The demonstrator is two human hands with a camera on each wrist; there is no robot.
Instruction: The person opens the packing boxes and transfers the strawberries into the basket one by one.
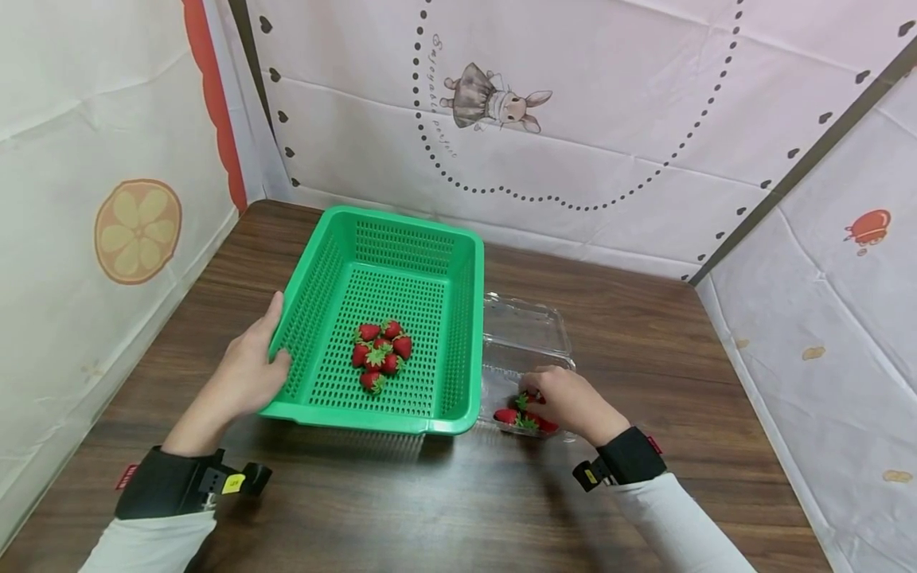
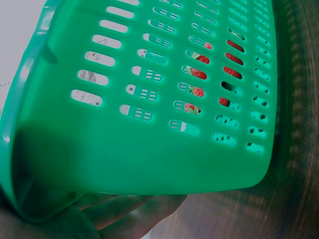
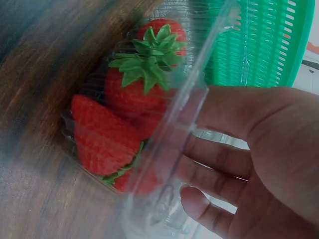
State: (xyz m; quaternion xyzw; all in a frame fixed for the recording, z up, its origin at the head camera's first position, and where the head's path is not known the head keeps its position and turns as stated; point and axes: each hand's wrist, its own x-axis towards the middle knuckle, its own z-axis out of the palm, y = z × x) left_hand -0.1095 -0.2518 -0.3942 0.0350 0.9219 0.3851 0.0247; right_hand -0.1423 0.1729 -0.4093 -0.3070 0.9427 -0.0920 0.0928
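Note:
A green plastic basket (image 1: 466, 318) with slotted walls holds several red strawberries (image 1: 380, 358) on its floor. My left hand (image 1: 251, 366) grips its left rim, thumb on top; in the left wrist view, fingers (image 2: 134, 214) of that hand show below the rim. To the right of the basket lies a clear plastic box (image 1: 494, 374) with its lid folded back. My right hand (image 1: 569, 402) reaches into the box, pinching a strawberry (image 3: 132, 94) among others. Its fingertips are partly hidden behind the box's clear wall.
The dark wooden table (image 1: 645, 350) carries both containers. White printed cloth (image 1: 609, 95) hangs along the back and both sides, close behind the basket. The open lid (image 1: 526, 322) lies toward the back, beside the basket's right wall.

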